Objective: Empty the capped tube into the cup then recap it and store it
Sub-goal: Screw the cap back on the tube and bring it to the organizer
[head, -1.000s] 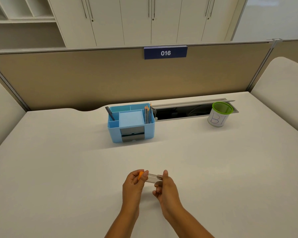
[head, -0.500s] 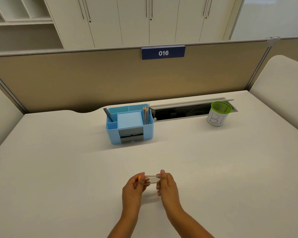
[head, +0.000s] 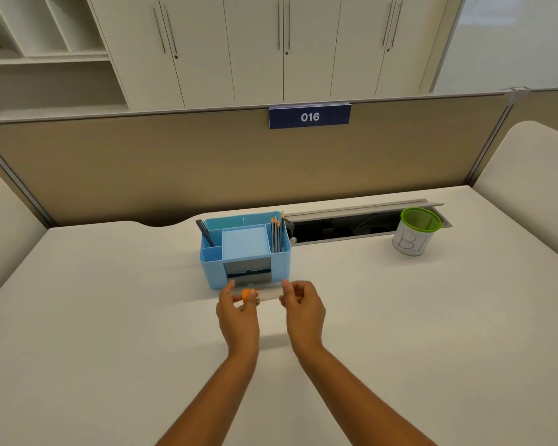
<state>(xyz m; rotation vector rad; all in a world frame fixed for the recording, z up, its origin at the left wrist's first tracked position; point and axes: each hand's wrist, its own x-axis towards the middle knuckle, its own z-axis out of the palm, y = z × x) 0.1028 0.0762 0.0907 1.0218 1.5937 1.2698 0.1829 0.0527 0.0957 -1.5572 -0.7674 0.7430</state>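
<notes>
The light blue plastic desk organiser (head: 245, 252) stands just beyond both hands and blocks the way straight ahead, while bare white worktop (head: 384, 310) lies open to the right up to the white paper cup with a green rim (head: 416, 231), beside the open cable trough (head: 345, 226).

Even soft overhead light, faint shadows under forearms, wide-angle bending at edges, slight blur.

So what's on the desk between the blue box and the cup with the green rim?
In the head view, bare desk and, further back, an open cable slot lie between the blue box and the cup.
</notes>
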